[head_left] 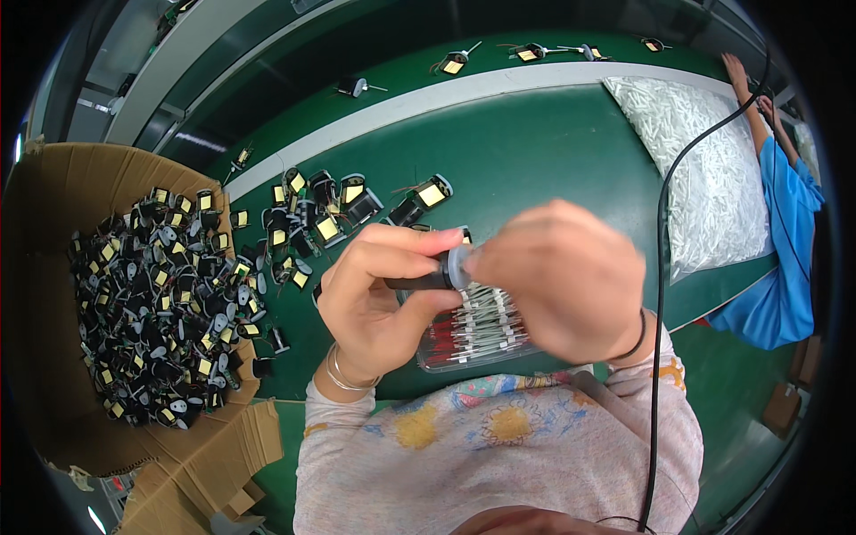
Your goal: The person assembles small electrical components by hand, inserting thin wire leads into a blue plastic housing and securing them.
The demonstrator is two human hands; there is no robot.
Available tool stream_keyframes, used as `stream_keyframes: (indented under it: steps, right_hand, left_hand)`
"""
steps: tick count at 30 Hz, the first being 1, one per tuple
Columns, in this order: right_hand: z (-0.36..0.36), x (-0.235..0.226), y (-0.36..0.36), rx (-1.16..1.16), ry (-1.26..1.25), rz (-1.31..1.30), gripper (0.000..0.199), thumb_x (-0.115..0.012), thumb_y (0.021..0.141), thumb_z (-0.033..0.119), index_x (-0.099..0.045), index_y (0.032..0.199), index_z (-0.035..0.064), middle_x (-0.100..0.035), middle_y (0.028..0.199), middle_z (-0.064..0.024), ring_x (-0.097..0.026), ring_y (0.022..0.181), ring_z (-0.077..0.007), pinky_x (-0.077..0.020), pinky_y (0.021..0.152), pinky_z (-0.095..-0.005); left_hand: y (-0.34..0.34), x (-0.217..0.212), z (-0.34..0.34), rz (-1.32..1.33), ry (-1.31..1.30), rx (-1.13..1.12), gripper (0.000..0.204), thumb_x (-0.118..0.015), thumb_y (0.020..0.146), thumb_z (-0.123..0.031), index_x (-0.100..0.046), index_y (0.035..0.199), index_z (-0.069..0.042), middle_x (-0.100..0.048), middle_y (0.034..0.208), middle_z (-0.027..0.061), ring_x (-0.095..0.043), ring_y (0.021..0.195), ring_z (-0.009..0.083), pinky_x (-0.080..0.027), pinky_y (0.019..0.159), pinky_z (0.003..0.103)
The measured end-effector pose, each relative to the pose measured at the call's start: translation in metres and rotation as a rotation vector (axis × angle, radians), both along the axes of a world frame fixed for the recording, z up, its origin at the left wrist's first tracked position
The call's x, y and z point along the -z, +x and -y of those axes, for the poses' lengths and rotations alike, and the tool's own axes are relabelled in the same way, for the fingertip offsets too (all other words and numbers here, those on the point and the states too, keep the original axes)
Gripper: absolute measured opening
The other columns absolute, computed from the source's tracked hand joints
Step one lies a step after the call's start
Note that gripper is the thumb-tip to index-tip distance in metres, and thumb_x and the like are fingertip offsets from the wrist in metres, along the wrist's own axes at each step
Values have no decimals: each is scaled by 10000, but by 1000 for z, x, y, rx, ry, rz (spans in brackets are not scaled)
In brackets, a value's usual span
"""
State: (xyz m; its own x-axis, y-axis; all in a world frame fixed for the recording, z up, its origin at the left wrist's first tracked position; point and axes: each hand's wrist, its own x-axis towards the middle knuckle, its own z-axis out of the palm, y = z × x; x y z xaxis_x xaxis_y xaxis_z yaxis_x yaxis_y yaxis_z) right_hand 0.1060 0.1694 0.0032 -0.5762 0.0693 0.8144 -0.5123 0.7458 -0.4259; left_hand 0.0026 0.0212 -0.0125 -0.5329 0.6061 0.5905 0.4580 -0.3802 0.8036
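Note:
My left hand (pixel 366 299) is closed around a small black cylindrical part (pixel 417 280), its grey round end (pixel 458 267) turned toward the right. Against that grey end press the curled fingers of my right hand (pixel 571 281), which is blurred by motion; whatever they pinch is hidden. Below both hands sits a clear plastic tray (pixel 464 363) filled with thin white sticks (pixel 486 325), some with red ends at the left side. Just beyond my left hand, similar black parts with yellow labels (pixel 328 227) lie in a loose group on the green table.
A big cardboard box (pixel 53 205) full of such parts stands at the left. On the right lies a clear bag of white sticks (pixel 713 169), near another person in blue (pixel 776 294). Beyond a pale rail (pixel 401 102), several parts lie spaced out. A black cable (pixel 662 267) hangs down.

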Motion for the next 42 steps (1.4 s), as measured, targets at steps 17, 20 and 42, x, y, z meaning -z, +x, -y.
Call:
stream_keyframes:
  steps: [17, 20, 42]
  right_hand:
    - [-6, 17, -30, -86, -345, 136, 348, -615, 801, 241, -624, 1040, -11, -656, 966, -129, -600, 896, -288, -465, 801, -348]
    - [-17, 22, -35, -39, -537, 223, 586, -532, 872, 392, -431, 1324, 33, -526, 1247, -163, -538, 1073, -287, -427, 909, -390]
    - [-19, 42, 27, 27, -526, 618, 151, -529, 893, 106, -624, 877, -11, -629, 652, -125, -629, 560, -208, -483, 529, -292]
  left_hand:
    - [-38, 9, -16, 286, -17, 57, 213, -688, 773, -9, -506, 882, 12, -599, 1045, 182, -598, 914, 167, -497, 794, 286]
    - [-60, 9, -36, 386, -65, 60, 202, -677, 779, -6, -511, 891, 16, -591, 1069, 179, -594, 901, 160, -509, 801, 287]
    - [-79, 75, -71, -955, -1159, -28, 293, -644, 776, -330, -605, 953, -100, -647, 777, 95, -614, 796, 283, -492, 676, 389]
